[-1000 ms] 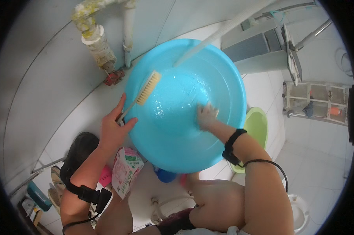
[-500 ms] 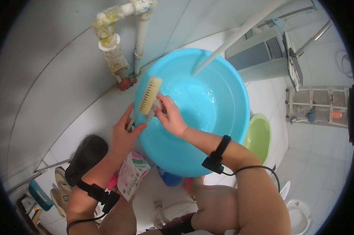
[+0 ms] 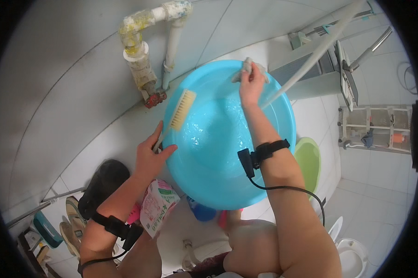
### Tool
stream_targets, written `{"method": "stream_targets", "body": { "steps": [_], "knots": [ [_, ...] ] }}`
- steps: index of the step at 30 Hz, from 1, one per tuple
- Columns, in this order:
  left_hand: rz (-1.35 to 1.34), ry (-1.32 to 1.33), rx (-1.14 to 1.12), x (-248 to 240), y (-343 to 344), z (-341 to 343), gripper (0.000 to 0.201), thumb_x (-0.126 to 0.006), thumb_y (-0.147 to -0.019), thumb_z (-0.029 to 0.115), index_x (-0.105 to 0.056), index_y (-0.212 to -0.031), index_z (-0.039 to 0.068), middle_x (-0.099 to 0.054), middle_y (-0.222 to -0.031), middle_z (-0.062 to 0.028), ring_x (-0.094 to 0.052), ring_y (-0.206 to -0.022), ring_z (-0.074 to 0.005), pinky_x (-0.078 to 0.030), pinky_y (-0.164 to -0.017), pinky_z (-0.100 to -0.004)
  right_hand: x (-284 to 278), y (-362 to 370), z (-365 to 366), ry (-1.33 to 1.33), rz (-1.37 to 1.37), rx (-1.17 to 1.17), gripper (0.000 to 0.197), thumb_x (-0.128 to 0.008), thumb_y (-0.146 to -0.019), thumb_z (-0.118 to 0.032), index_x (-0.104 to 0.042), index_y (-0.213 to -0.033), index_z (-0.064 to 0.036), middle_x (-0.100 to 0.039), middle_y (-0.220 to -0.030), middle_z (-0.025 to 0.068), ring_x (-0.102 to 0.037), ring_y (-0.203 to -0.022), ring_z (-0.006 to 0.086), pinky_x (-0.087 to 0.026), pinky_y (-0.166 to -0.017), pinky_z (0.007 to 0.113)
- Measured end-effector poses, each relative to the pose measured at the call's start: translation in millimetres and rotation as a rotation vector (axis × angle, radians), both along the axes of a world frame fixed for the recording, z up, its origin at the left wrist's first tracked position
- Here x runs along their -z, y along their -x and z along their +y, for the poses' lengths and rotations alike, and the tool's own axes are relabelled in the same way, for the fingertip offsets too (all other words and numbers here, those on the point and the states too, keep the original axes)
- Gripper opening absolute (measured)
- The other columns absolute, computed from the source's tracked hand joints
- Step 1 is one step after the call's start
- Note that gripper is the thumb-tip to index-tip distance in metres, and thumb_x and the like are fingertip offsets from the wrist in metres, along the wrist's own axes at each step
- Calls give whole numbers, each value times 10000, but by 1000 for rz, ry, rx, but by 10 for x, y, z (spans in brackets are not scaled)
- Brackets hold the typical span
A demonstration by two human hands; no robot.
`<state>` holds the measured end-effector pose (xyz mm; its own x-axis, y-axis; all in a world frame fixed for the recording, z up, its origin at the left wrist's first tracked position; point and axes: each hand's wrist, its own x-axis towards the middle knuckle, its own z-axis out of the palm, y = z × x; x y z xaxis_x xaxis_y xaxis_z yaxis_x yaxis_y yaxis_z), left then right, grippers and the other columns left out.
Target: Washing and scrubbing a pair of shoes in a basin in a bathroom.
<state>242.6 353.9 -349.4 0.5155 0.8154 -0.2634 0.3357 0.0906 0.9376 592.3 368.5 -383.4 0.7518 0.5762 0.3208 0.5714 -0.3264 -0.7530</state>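
Note:
A large blue basin with water in it stands on the floor in front of me. My left hand is at its left rim, thumb and fingers around the thin handle of a scrubbing brush. The brush tilts up over the rim, its pale bristles toward the basin's inside. At the far rim, my right hand pinches a small wet-looking grey cloth, which hangs out on both sides of the fingers. What kind of cloth item it is, I cannot tell.
Across the basin's right side slants a white hose or pole. A green tub sits right of the basin. A stained pipe with a red valve runs along the wall at left. Nearer are a printed packet and a dark rounded object.
My right hand has moved away from the brush to the basin's far rim, carrying the grey cloth. My left hand keeps the brush at almost the same place.

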Motion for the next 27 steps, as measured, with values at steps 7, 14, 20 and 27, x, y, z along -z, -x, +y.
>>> {"method": "stream_targets", "body": {
  "steps": [7, 14, 20, 27],
  "knots": [
    [37, 59, 0, -139, 76, -56, 595, -610, -828, 72, -399, -1379, 0, -632, -1059, -98, -573, -894, -121, -462, -815, -256, -119, 1336, -1, -7, 306, -611, 349, -634, -821, -77, -601, -1168, -90, -500, -994, 107, -528, -904, 224, -450, -829, 326],
    [-103, -8, -85, -15, 169, -175, 571, -531, -763, 28, -443, -1324, -35, -617, -883, -123, -580, -754, -145, -467, -658, -267, -630, 1908, -822, 368, 539, -1029, 309, -632, -767, -50, -631, -1070, -111, -485, -1075, 138, -537, -1045, 310, -448, -909, 378],
    [114, -224, 28, -234, -14, -359, 640, -601, -741, 70, -402, -1334, -65, -597, -1068, -198, -590, -995, -289, -454, -873, -346, -557, 1795, -1847, 296, 561, -1224, 266, -672, -733, -70, -640, -991, -124, -490, -1123, 137, -485, -1119, 297, -439, -910, 380],
    [257, -513, 89, -127, -87, -81, 703, -658, -749, 163, -371, -1368, -6, -600, -1086, -231, -586, -996, -366, -461, -856, -417, -838, 1057, -2674, 654, 530, -1302, 210, -721, -684, -128, -583, -842, -104, -507, -1116, 126, -463, -1116, 288, -402, -929, 379]
  ]
}}
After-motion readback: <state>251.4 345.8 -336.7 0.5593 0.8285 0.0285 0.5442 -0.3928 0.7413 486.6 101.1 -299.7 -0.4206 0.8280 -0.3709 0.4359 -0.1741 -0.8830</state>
